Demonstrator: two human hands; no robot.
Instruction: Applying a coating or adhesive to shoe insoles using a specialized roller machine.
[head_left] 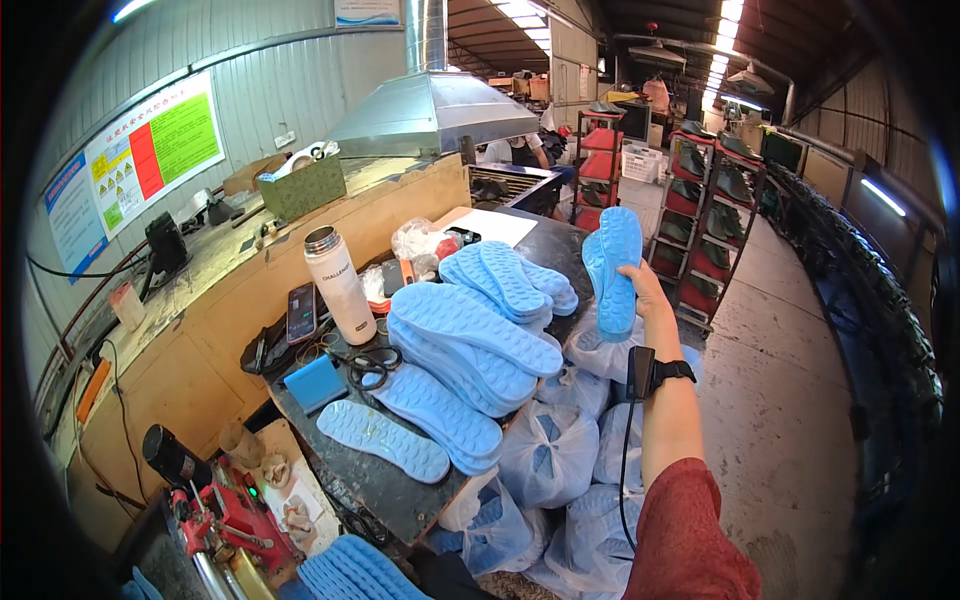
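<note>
My right hand (650,291) is raised at the table's right edge, closed round blue dimpled insoles (616,275). At least two are in the grip, upright and overlapping. On the dark table (400,505), stacks of the same insoles (455,335) lie to the left of that hand, and one single insole (383,440) rests flat at the near edge. Black-handled scissors (376,372) are beside the stacks, next to a small blue box (316,384). My left hand is out of view.
Clear plastic bags of insoles (548,455) are piled right of the table. A white bottle (339,288) and a phone (301,313) stand behind the scissors. A red machine (245,520) is at lower left. Shoe racks (690,225) line the aisle; a person (525,150) is beyond.
</note>
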